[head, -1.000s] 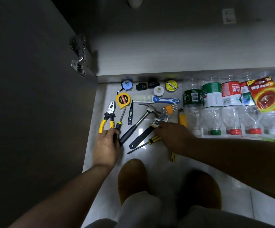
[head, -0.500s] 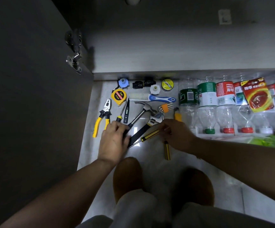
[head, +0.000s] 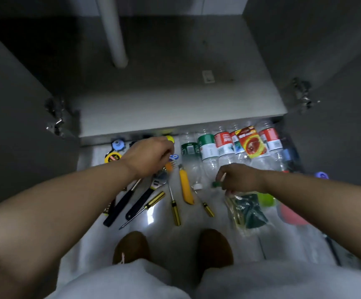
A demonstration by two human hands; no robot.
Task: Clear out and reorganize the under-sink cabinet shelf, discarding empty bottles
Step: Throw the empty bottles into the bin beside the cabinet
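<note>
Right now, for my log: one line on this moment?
left hand: above tools | right hand: by green cap | bottles: lying in row

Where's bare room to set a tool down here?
Free: the shelf, bare from the pipe to its front edge; the floor strip between the screwdrivers and shoes. Crowded: tools under the left hand, the bottles row, the bag below the right hand.
</note>
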